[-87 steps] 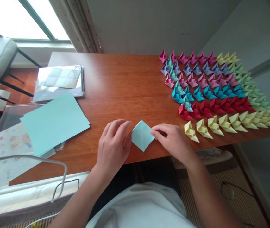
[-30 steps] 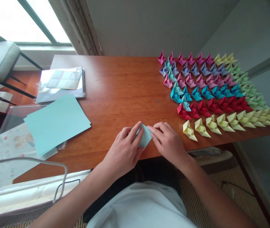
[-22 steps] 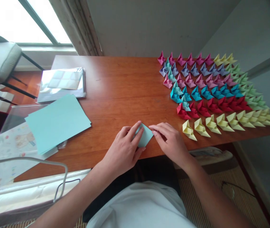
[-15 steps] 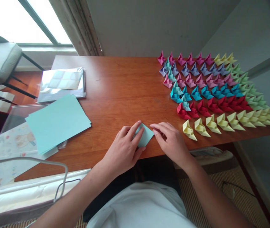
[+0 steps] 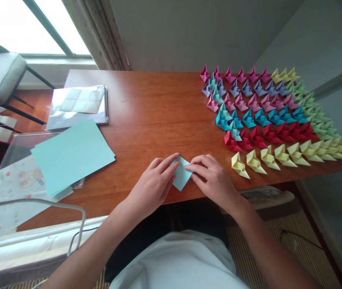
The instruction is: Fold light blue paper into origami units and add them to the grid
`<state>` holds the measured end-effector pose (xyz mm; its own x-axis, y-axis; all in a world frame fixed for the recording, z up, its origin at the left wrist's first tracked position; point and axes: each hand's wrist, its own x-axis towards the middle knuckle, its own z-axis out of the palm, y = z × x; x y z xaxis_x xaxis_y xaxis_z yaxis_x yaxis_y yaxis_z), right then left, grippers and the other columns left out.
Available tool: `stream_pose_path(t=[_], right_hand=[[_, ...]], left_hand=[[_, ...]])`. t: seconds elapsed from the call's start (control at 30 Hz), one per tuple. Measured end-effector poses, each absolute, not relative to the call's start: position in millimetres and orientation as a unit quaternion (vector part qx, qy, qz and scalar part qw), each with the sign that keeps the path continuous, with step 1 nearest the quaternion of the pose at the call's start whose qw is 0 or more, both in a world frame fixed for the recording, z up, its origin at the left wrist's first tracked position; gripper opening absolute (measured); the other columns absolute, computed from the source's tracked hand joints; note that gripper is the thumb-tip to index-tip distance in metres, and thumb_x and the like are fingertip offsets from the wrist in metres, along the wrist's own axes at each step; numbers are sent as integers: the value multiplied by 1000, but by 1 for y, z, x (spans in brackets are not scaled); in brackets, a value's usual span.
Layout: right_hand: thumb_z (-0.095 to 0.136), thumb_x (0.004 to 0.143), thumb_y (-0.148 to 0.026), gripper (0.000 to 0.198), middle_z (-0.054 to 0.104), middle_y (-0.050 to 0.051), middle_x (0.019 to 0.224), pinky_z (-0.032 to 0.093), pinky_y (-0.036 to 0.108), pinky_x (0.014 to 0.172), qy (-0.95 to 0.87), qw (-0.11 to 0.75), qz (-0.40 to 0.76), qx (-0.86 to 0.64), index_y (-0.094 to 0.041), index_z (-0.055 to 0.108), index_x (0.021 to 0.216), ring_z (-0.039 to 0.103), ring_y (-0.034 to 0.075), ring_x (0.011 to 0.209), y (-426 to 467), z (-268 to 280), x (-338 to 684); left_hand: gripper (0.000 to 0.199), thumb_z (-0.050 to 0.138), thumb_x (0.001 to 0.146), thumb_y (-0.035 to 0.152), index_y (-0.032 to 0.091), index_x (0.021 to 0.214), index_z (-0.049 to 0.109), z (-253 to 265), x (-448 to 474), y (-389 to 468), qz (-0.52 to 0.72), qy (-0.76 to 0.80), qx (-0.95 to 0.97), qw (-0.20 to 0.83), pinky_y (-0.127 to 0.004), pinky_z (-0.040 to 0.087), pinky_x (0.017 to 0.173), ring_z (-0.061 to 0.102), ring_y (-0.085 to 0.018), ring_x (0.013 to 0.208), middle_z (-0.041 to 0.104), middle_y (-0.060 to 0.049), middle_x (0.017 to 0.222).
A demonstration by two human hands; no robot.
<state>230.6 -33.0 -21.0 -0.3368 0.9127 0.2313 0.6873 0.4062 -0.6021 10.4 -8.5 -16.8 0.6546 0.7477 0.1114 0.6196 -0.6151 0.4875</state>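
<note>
A person's left hand (image 5: pixel 155 180) lays its fingers, close together, over the left side of a small, pale aqua, diamond-shaped piece of paper (image 5: pixel 182 177); whether the thumb grips beneath cannot be told. The right hand (image 5: pixel 211 174) pinches the right corner, its fingers narrowed to the edge. The piece lies between the two hands, flat on the reddish-brown wooden table (image 5: pixel 152 120), one corner pointing away from the person and the opposite one back toward the body. With the left corner covered, a long axis cannot be made out for certain. The piece appears only part-folded, with none of the raised points seen on finished work; how many folds remain cannot be told. Beyond the right hand stand rows of completed folded-paper figures, among them pale yellow ones (image 5: pixel 296 153) and red ones (image 5: pixel 271 133). Well left of the left hand lie large, flat aqua paper sheets (image 5: pixel 74 156), unfolded.
</note>
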Motion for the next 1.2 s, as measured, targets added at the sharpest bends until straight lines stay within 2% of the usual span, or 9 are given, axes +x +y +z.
stream_pose_path(t=[0.17, 0.3, 0.4, 0.53, 0.63, 0.73, 0.83, 0.97, 1.2], right_hand=[[62, 94, -19, 18, 64, 8, 110, 55, 42, 85, -802, 280, 173, -499, -27, 74, 105, 55, 24, 104, -31, -25, 232], [61, 95, -19, 17, 67, 6, 99, 55, 39, 82, -780, 301, 214, -505, -26, 75, 101, 58, 22, 96, -28, -21, 232], [63, 93, -18, 16, 68, 5, 94, 54, 37, 81, -758, 304, 245, -523, -26, 76, 96, 59, 21, 92, -24, -18, 230], [65, 92, -18, 14, 69, 3, 91, 52, 36, 80, -746, 284, 271, -538, -24, 75, 85, 60, 20, 89, -19, -14, 229], [63, 94, -20, 15, 68, 3, 90, 52, 36, 82, -743, 275, 284, -539, -24, 74, 86, 61, 19, 90, -17, -9, 230], [64, 94, -24, 10, 69, 4, 96, 53, 37, 85, -753, 275, 292, -522, -24, 74, 97, 61, 20, 94, -20, -5, 233], [70, 89, -26, 18, 69, 5, 101, 54, 40, 85, -765, 287, 263, -513, -25, 71, 108, 60, 23, 96, -26, -7, 234], [61, 94, -16, 15, 68, 6, 93, 53, 38, 79, -778, 288, 202, -520, -25, 72, 100, 58, 22, 90, -32, -17, 231], [59, 96, -19, 15, 68, 5, 91, 52, 37, 78, -782, 276, 177, -530, -25, 73, 96, 58, 21, 87, -35, -25, 235]], left_hand=[[32, 47, 98, 17, 19, 126, 63, -21, 5, -3, 188, 404, 864, 233, -42, 54, 97, 62, -25, 114, 58, -9, 144], [35, 43, 94, 11, 18, 118, 66, -9, 1, -3, 226, 404, 837, 292, -37, 54, 99, 63, -23, 119, 63, -10, 138], [33, 51, 88, 15, 19, 117, 66, -2, 3, -3, 223, 402, 830, 317, -36, 54, 99, 65, -23, 118, 66, -10, 133], [21, 66, 86, 29, 22, 106, 70, -9, 12, -3, 216, 430, 839, 254, -37, 57, 89, 68, -24, 105, 69, -8, 125], [11, 63, 92, 31, 24, 95, 71, -18, 19, -5, 216, 455, 839, 206, -35, 57, 84, 68, -22, 100, 69, -5, 122], [15, 58, 95, 30, 24, 90, 71, -21, 23, -7, 213, 467, 839, 180, -33, 56, 81, 68, -20, 97, 70, -4, 119], [16, 58, 96, 30, 23, 89, 70, -20, 24, -8, 206, 461, 848, 160, -32, 55, 78, 68, -20, 94, 69, -5, 118], [12, 58, 95, 26, 23, 90, 69, -18, 23, -8, 189, 455, 858, 146, -32, 55, 78, 67, -21, 96, 68, -5, 120], [9, 61, 90, 19, 23, 92, 68, -17, 22, -7, 181, 443, 866, 145, -33, 55, 77, 67, -22, 96, 67, -4, 122]])
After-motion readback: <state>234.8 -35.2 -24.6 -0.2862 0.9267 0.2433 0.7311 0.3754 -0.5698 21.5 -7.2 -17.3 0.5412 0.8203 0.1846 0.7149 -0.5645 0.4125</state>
